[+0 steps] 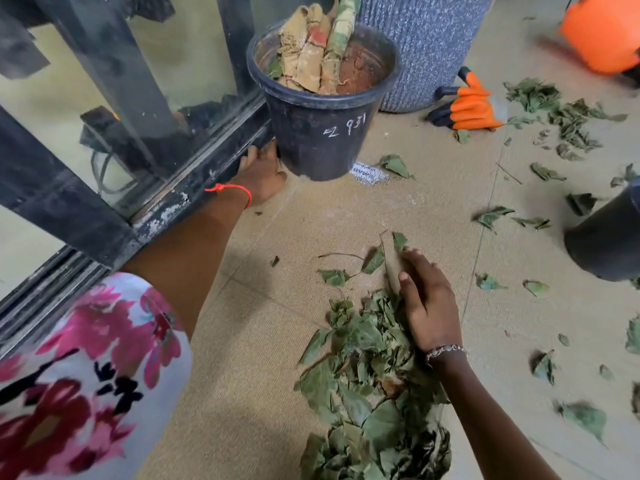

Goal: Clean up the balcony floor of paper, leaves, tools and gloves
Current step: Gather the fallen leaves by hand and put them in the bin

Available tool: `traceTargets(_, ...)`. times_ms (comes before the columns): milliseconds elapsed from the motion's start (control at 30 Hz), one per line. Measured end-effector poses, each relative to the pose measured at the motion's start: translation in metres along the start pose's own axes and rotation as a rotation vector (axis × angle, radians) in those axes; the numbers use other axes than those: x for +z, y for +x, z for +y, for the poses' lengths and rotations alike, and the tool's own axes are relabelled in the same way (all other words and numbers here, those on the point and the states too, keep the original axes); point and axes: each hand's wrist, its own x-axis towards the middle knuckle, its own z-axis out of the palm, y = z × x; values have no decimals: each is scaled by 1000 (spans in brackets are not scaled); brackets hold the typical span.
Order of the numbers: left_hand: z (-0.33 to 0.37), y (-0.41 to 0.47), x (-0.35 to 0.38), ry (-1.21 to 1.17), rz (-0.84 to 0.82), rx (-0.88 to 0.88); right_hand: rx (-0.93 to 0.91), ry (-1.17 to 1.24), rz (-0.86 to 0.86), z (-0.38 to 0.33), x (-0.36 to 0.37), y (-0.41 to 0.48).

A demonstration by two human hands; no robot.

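Note:
My left hand [260, 174] reaches under the left side of a black plastic pot [322, 133] marked 931, tilted and stuffed with crumpled paper [311, 53]; the fingers are hidden behind the pot. My right hand [427, 306] lies flat, fingers apart, on the far edge of a pile of green leaves [367, 386] on the tan floor. More leaves [561, 112] lie scattered at the right. A pair of orange and black gloves [467, 103] lies by the grey planter. A small scrap of printed paper [367, 174] sits beside the pot's base.
A tall speckled grey planter [426, 46] stands behind the pot. An orange container [602, 32] is at the top right. Another black pot [609, 237] stands at the right edge. A black-framed glass door [145, 109] and its track run along the left.

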Motion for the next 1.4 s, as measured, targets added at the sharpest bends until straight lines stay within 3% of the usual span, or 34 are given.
traceTargets(200, -18, -21, 21, 62, 139, 162, -20, 15, 1, 2, 0, 2)
traceTargets(333, -33, -51, 31, -279, 172, 378, -25, 17, 5, 0, -1, 1)
traceTargets(433, -27, -49, 24, -397, 312, 328, -28, 27, 12, -2, -1, 1)
traceTargets(500, -16, -44, 24, -297, 256, 183, -26, 34, 22, -3, -1, 0)
traceTargets(567, -6, -44, 31, -170, 92, 94, -28, 41, 28, -4, -2, 0)
traceTargets(667, 0, -57, 50, 3, 14, 272, -12, 46, 28, -6, -2, 0)
traceTargets(767, 4, -82, 63, -186, -69, 464, -13, 40, 31, -6, -2, -1)
traceTargets(867, 11, -113, 66, -589, -230, 520, -5, 37, 33, -5, -2, -1)
traceTargets(933, 14, -120, 63, -750, -143, 491, -8, 38, 33, -5, -2, -1)
traceTargets(1033, 14, -97, 61, -524, 52, 333, -16, 42, 41, -5, -3, -1)
traceTargets(1133, 18, -81, 73, 31, -52, 250, -14, 57, 44, -4, -2, 0)
traceTargets(1200, 28, -92, 85, 142, -103, 340, -6, 70, 46, -4, -2, -1)
traceTargets(1300, 43, -123, 104, 90, -119, 476, 1, 86, 57, -5, -1, -2)
traceTargets(1400, 51, -142, 113, -330, -121, 387, -23, 86, 48, -4, -1, -1)
